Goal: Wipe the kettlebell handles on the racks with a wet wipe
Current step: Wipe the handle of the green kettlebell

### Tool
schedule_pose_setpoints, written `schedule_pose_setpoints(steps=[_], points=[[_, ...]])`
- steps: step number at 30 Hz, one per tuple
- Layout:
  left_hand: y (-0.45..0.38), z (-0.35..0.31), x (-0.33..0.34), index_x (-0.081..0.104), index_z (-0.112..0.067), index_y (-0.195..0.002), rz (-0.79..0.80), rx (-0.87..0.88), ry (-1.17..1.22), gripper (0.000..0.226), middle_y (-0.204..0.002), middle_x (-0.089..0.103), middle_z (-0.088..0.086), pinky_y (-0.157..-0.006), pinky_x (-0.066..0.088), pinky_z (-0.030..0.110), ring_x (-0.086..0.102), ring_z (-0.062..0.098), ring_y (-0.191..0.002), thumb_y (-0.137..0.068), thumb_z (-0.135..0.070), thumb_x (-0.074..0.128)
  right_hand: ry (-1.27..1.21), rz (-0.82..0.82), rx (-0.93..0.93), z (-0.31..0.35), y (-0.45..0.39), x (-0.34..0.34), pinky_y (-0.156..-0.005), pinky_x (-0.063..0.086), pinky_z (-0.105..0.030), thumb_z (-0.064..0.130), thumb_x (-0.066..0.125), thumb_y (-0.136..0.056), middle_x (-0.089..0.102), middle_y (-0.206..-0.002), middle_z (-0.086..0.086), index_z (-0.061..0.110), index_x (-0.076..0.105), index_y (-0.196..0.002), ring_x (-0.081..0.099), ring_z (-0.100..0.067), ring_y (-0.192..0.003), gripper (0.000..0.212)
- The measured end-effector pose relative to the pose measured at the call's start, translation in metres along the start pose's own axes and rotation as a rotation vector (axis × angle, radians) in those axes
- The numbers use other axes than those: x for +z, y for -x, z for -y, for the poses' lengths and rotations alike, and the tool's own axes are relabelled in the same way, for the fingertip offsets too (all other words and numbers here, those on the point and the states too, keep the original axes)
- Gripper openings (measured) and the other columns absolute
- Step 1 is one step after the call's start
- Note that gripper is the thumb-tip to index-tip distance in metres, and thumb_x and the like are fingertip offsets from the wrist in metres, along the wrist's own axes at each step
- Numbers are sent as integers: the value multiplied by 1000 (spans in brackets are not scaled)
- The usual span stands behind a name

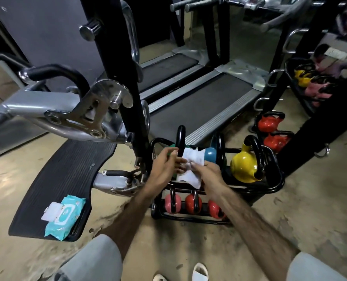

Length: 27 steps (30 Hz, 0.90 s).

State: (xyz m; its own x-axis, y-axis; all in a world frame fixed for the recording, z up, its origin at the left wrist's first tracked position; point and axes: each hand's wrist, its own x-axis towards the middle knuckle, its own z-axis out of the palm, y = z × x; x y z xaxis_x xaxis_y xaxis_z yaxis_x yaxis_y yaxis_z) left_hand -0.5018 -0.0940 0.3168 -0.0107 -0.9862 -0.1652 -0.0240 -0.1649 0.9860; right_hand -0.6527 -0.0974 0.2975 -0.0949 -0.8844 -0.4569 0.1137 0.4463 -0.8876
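A black two-tier rack (278, 179) holds kettlebells on the floor in front of me. Its top tier carries a green kettlebell with a tall black handle (181, 138), a blue one (210, 154) and a yellow one (243, 165). Below sit a pink kettlebell (169, 203) and two red ones (190, 202). Both hands hold a white wet wipe (192, 161) beside the green kettlebell's handle. My left hand (164, 167) grips its left side. My right hand (208, 173) pinches its right side.
A teal wet-wipe pack (65, 217) with its lid flipped open lies on a black ribbed footplate (67, 175) at the left. Grey machine arms (52, 110) jut out above it. Treadmills (199, 102) stand behind. A mirror at the right reflects red kettlebells (269, 122).
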Motion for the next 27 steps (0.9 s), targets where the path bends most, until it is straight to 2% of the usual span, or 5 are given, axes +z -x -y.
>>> schedule_pose_setpoints(steps=[3, 6, 11, 14, 27], points=[[-15, 9, -14, 56, -11, -116, -200, 38, -241, 21, -103, 68, 7, -75, 58, 30, 68, 16, -84, -96, -13, 52, 156, -239, -178, 16, -14, -7, -58, 46, -19, 16, 67, -88, 69, -89, -1, 6, 68, -95, 64, -19, -79, 12], [-30, 32, -23, 51, -18, -129, 3, -55, -503, 45, -120, 59, -5, -88, 52, 25, 60, 12, -104, -87, -17, 66, 559, -356, -493, 44, -27, -1, -53, 33, -24, 15, 63, -88, 60, -75, 2, 17, 65, -86, 53, -17, -68, 3], [-52, 70, -13, 67, -12, -107, -25, 57, -660, 34, -106, 67, 2, -83, 51, 27, 64, 16, -94, -77, -24, 75, 952, -85, -911, 26, -64, 27, -71, 58, -33, -6, 58, -81, 73, -107, -11, 14, 73, -109, 71, -29, -81, 37], [-58, 73, -14, 67, -13, -106, -37, 89, -670, 31, -103, 67, 4, -82, 51, 30, 64, 18, -92, -77, -26, 73, 1140, 16, -976, -13, -66, 22, -72, 61, -42, -11, 60, -77, 54, -141, -10, 15, 65, -124, 70, -34, -93, 54], [-58, 76, -19, 71, -16, -93, -97, 40, -498, 31, -87, 73, 0, -74, 57, 37, 70, 15, -81, -68, -33, 78, 1199, 155, -1145, -37, -62, 13, -104, 42, -34, -12, 52, -85, 32, -156, -10, 9, 55, -135, 29, -28, -144, 55]])
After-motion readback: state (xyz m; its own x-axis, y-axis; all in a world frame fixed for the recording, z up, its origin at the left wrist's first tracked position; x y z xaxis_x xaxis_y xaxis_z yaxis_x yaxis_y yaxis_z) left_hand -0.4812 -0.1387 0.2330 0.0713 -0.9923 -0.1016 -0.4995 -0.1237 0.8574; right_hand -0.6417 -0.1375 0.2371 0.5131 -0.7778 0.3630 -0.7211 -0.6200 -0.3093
